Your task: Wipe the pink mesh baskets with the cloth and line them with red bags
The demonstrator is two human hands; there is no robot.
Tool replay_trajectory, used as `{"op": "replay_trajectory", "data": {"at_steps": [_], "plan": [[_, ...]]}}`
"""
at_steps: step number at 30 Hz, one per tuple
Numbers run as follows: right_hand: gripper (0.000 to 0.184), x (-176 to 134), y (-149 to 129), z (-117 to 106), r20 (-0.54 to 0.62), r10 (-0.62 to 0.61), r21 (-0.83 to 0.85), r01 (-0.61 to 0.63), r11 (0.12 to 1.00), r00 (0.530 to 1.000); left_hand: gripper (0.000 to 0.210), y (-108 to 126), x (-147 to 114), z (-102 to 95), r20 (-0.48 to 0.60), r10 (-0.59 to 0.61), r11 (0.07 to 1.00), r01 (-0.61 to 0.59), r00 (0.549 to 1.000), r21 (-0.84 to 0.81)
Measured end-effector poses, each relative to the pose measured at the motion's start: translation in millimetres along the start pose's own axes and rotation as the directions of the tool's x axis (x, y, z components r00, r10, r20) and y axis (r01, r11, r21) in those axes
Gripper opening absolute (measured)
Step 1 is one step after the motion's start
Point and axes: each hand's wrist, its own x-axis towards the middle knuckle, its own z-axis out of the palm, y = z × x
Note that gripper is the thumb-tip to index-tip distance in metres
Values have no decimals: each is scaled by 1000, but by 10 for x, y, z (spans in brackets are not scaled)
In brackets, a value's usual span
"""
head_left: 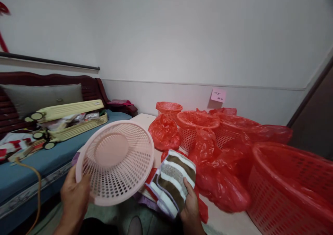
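My left hand grips the rim of a pale pink plastic basket, tilted so that its round inside faces me. Perforations run around its wall, and nothing lies in it. In my right hand is a folded striped towel in white, brown and grey with a purple edge. My thumb presses on its upper face. The towel is just right of the basket, above the near edge of the table. Behind the basket and towel, some purple and red material shows in part.
Several baskets lined with red plastic bags stand on the table, including a large one at right and another behind. A loose red bag lies among them. At left, an open yellow suitcase rests on a blue-covered couch. A pink note is on the wall.
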Motion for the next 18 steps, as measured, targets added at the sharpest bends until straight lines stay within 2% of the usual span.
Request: {"op": "replay_trajectory", "data": {"at_steps": [2, 5, 10, 12, 15, 18], "plan": [[54, -168, 54, -34, -3, -61, -65, 61, 996, 998, 54, -45, -220, -118, -2, 27, 997, -26, 1000, 78], [59, -401, 78, -32, 7, -181, -162, 180, 970, 983, 55, -87, -473, -220, 63, 72, 989, -79, 995, 127], [74, -642, 2, 251, 27, -348, -179, 347, 921, 937, 47, -105, -737, -304, 225, 193, 961, -230, 955, 156], [73, -692, -9, 404, 32, -435, -235, 430, 872, 900, 48, -159, -812, -344, 315, 266, 931, -328, 911, 160], [60, -726, 30, 590, 78, -601, -397, 577, 713, 796, 52, -294, -879, -409, 450, 393, 846, -507, 802, 165], [51, -720, 109, 700, 290, -657, -560, 680, 473, 696, 57, -407, -899, -442, 555, 478, 745, -649, 681, 155]]}}
